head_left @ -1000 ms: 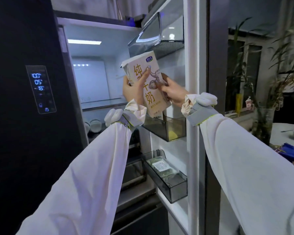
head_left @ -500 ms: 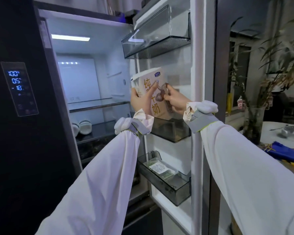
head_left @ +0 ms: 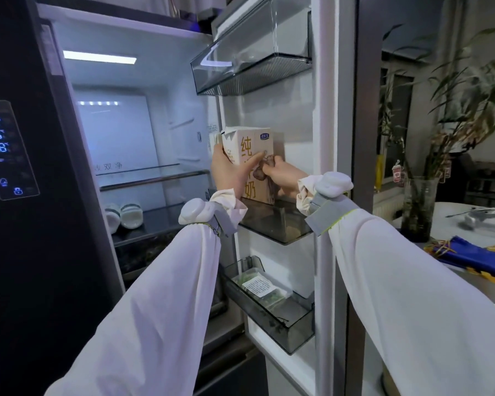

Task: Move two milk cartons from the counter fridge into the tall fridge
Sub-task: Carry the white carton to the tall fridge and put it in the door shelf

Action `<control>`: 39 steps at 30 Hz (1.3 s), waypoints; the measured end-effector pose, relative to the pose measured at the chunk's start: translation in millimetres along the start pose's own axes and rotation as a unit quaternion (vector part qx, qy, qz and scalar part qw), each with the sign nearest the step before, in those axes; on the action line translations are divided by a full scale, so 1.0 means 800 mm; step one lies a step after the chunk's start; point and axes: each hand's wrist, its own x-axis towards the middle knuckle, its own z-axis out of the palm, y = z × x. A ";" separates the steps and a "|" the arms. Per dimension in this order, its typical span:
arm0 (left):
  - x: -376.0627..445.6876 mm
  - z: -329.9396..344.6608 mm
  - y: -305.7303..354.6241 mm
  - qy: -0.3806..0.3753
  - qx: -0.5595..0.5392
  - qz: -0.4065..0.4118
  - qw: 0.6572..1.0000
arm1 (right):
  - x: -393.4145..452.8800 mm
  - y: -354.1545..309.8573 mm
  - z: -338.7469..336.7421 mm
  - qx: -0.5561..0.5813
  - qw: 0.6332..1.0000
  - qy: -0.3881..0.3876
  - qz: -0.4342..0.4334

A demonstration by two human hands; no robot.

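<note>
Setting a milk carton (head_left: 250,164) upright into the tall fridge's middle door bin (head_left: 275,224).

Clamping it with left hand (head_left: 229,172) and right hand (head_left: 283,175), base just reaching the bin; likely needing release next, then fetching another. Showing 纯 and 奶 on its face; reading 05 on the display (head_left: 3,150) left of the carton.

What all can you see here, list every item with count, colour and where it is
carton: one, beige, upright in middle door bin
door bins: three, clear grey, on open door
packet: one, white label, in bottom bin
jars: two, white, on inner shelf
display: one, blue digits, on dark left door
plant: one, green, in vase at right
cloth: one, blue, on right table
left hand: grips carton
right hand: grips carton
</note>
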 end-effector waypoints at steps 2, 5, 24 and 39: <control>0.002 -0.009 -0.002 0.007 0.044 0.041 0.998 | -0.002 -0.001 0.001 -0.036 0.999 0.007 0.003; -0.005 -0.021 0.002 0.022 0.135 0.074 0.988 | -0.002 -0.002 0.003 -0.059 0.998 0.026 -0.010; -0.021 -0.066 -0.010 -0.114 0.103 0.024 0.988 | 0.001 -0.023 0.038 -0.153 0.987 0.048 0.027; -0.100 -0.091 0.052 -0.086 0.108 -0.004 0.990 | -0.094 -0.020 0.028 -0.038 0.990 0.028 -0.131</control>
